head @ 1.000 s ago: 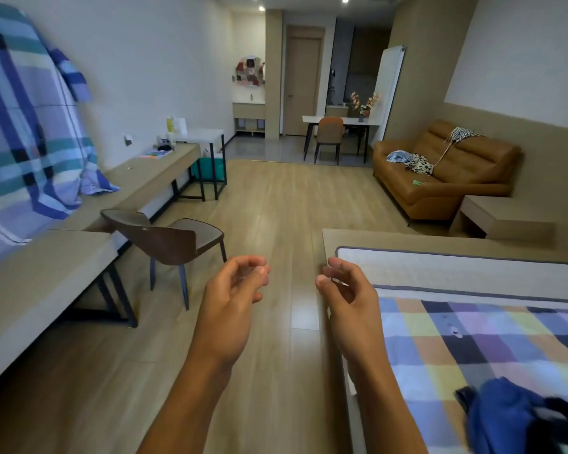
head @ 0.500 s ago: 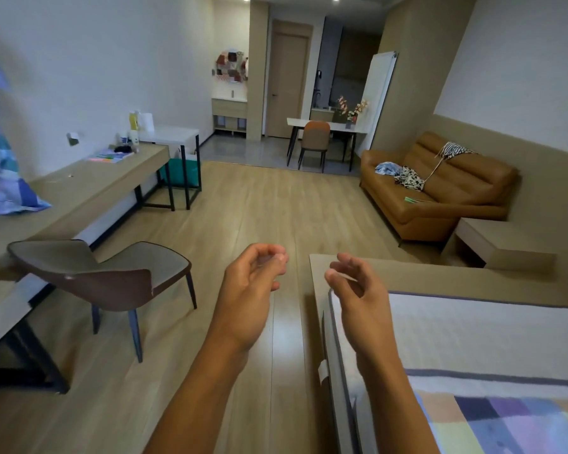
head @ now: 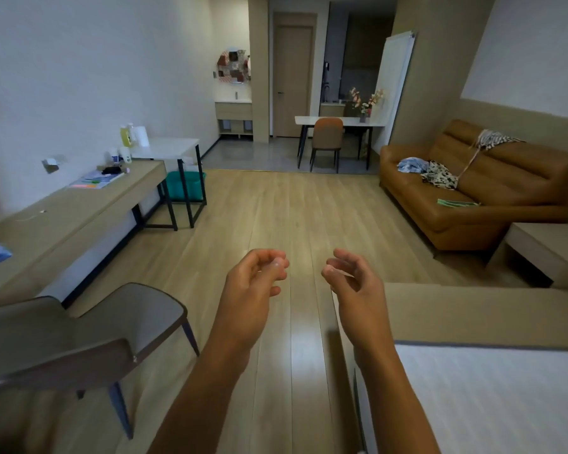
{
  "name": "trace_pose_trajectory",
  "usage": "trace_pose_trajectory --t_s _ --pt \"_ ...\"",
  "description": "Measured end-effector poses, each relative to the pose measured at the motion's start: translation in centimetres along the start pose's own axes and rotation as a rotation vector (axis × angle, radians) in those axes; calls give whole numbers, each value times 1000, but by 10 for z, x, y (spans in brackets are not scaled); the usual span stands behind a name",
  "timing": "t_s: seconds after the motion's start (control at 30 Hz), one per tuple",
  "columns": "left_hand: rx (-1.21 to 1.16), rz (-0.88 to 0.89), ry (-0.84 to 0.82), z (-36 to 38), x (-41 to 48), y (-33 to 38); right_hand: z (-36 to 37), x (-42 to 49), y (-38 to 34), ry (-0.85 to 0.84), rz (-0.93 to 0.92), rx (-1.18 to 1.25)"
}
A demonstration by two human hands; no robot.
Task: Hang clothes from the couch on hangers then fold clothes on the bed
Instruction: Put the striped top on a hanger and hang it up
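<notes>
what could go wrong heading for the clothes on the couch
The bed frame corner on the right and the chair on the left narrow the path; a shin might clip either. On the couch, a strap runs from the striped garment down to the spotted garment, so lifting one may drag the other off.

Soft, even indoor light fills the room, moderately bright, with a slightly cool cast on the left wall [head: 95, 77]. A pale sheen lies on the wooden floor [head: 304, 352] between the forearms. Shadows are weak: a dark band runs under the couch [head: 492, 204] and another beneath the long tabletop [head: 73, 211]. The far recess to the right of the door [head: 292, 80] is dimmer. Wide-angle bending leans the walls and the white panel [head: 395, 86] inward. The near chair [head: 79, 332] and bed [head: 492, 404] at the edges look soft. The left hand [head: 250, 290] and right hand [head: 358, 290] are fairly sharp.
</notes>
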State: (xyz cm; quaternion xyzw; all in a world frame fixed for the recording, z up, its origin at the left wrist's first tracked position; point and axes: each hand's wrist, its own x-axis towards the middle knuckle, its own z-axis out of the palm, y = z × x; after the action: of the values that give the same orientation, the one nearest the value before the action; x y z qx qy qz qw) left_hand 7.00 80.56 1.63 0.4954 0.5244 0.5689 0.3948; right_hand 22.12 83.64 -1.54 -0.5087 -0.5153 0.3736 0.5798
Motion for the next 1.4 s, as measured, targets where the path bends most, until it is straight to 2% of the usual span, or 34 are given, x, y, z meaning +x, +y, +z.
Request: trace_pose_trajectory --t_s 0.23,0.43,0.63,0.83,1.13,1.4 --pt "18 28 47 26 182 -12 50 187 17 -53 -15 28" --pt "12 22 58 40 317 -40 96 307 58 -85 27 -30" --pt "-8 22 -21 55 483 -81 142 450 107 2 10 -95" --pt "-26 17 -150 82 656 -95 181 603 127 126 41 -110" --pt "-66 -65 -347 178 859 -122 169 787 178 369 129 -87" --pt "-9 -7 -471 324 1040 -153 118 993 245 446 130 -45"
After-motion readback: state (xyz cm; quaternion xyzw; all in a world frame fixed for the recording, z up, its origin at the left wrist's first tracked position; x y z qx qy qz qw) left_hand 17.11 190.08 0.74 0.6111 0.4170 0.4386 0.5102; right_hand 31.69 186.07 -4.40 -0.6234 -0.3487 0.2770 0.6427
